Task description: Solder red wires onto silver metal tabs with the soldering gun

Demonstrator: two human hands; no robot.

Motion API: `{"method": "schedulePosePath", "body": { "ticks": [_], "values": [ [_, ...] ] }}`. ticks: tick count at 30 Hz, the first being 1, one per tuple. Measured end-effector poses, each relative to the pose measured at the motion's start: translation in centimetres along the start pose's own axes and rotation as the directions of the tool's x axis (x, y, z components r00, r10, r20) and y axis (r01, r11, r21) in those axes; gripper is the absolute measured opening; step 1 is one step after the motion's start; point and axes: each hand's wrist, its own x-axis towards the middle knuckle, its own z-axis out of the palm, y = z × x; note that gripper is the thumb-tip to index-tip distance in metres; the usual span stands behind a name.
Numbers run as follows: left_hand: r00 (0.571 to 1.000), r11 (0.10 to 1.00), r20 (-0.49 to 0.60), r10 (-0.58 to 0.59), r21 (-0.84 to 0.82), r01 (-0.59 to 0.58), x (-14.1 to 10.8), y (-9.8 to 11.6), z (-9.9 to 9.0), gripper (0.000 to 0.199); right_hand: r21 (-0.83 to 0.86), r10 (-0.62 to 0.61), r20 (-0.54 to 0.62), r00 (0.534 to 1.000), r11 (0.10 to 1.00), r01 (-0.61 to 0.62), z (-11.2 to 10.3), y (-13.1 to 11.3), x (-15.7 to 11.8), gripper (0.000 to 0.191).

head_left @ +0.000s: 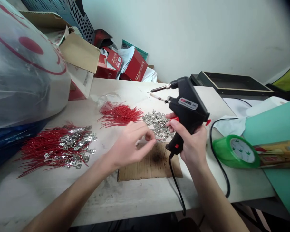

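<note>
1. Holding left hand (136, 141) curled over the cardboard (147, 169), thumb on or near forefinger; can't tell whether pinching anything.
2. Gripping a soldering gun (189, 111) in closed right hand (195, 146), above the cardboard's right end, covering part of the handle.
3. Spotting metal tabs (157, 121) just beyond the cardboard, partly covered.
4. Seeing red tabbed wires (55, 146) left of the cardboard, too tangled to count.
5. Farther left, catching a plastic bag (26, 83), cut off.

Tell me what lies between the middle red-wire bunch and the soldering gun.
In the head view, a pile of small metal pieces, then fingertips of the right hand holding the soldering gun.
</note>
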Motion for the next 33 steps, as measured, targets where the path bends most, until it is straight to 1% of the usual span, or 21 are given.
{"method": "schedulePosePath", "body": {
  "ticks": [2,4,6,8,12,14,17,21,26,29,33],
  "values": [
    [0.984,0.997,0.177,-0.007,0.073,-0.006,-0.3,0.2,0.5,0.010,0.028,-0.041,-0.069,0.997,0.999,0.043,-0.2,-0.2,0.2,0.007],
    [0.951,0.986,0.309,-0.025,0.163,-0.027,-0.6,0.4,1.3,0.011,0.043,-0.076,-0.116,0.990,0.996,0.081,-0.4,-0.6,0.5,0.003],
    [0.919,0.967,0.393,-0.034,0.245,-0.069,-1.0,0.5,2.2,0.012,0.058,-0.090,-0.144,0.985,0.993,0.099,-0.6,-0.9,0.7,0.004],
    [0.897,0.943,0.442,-0.035,0.311,-0.116,-1.2,0.6,2.8,0.012,0.069,-0.093,-0.156,0.983,0.992,0.105,-0.9,-1.2,0.9,0.005],
    [0.879,0.921,0.476,-0.032,0.355,-0.159,-1.3,0.4,2.9,0.009,0.072,-0.103,-0.143,0.984,0.991,0.114,-1.1,-1.3,1.0,0.004],
    [0.875,0.921,0.484,-0.033,0.354,-0.161,-1.1,0.3,2.6,0.009,0.049,-0.104,-0.135,0.985,0.993,0.112,-1.2,-1.2,1.0,0.002],
    [0.873,0.919,0.486,-0.040,0.361,-0.159,-0.9,0.2,2.0,0.008,0.017,-0.109,-0.135,0.985,0.994,0.112,-1.3,-1.1,1.0,0.003],
    [0.867,0.922,0.497,-0.038,0.353,-0.161,-0.8,0.1,1.5,0.009,0.020,-0.118,-0.119,0.986,0.992,0.121,-1.3,-0.9,1.1,0.003],
    [0.878,0.920,0.478,-0.017,0.351,-0.173,-1.1,-0.1,2.0,0.011,0.018,-0.101,-0.111,0.989,0.994,0.104,-1.2,-0.8,1.1,0.002],
    [0.887,0.918,0.462,-0.022,0.360,-0.165,-1.2,-0.2,2.2,0.013,0.051,-0.086,-0.099,0.991,0.995,0.091,-1.0,-0.8,1.0,0.002],
    [0.894,0.943,0.447,-0.018,0.304,-0.132,-1.0,-0.5,1.6,0.010,0.047,-0.066,-0.050,0.997,0.997,0.068,-0.7,-0.7,0.6,0.004]
  ]
}}
